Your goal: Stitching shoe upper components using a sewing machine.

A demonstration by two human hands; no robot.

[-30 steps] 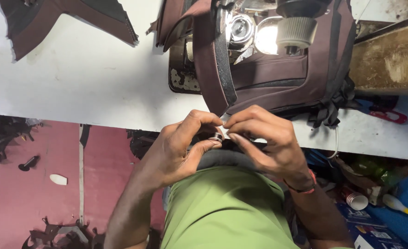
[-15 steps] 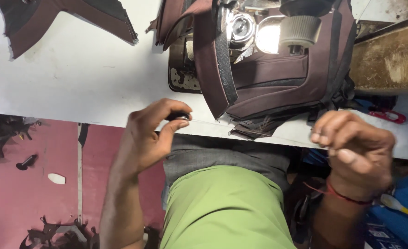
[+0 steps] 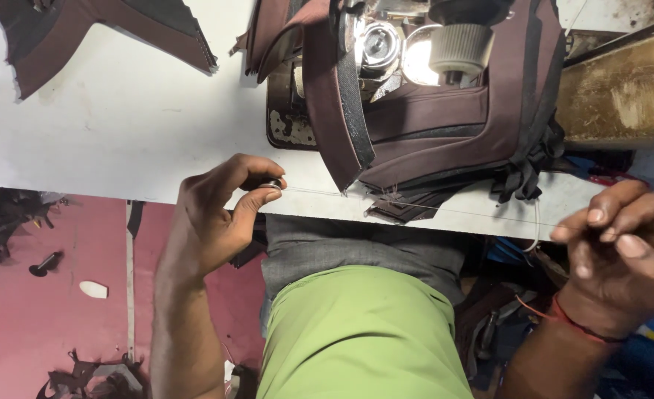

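My left hand [image 3: 216, 222] pinches a small round metal bobbin [image 3: 271, 185] between thumb and fingers at the front edge of the white table [image 3: 120, 125]. A thin pale thread [image 3: 430, 209] runs taut from the bobbin across to my right hand [image 3: 626, 247], which pinches its other end off the table's right side. Just behind the thread lies a dark brown fabric piece with black straps [image 3: 445, 125], draped under the head of a sewing machine [image 3: 415, 44].
Another brown and dark fabric piece [image 3: 83, 37] lies at the table's far left. A worn yellowish ledge [image 3: 622, 96] stands at the right. Below the table, the pink floor [image 3: 61, 295] holds dark fabric scraps; cluttered items sit at lower right.
My hands were together in front of my body a second ago. They have since moved apart, left and right, and the thread now stretches between them.
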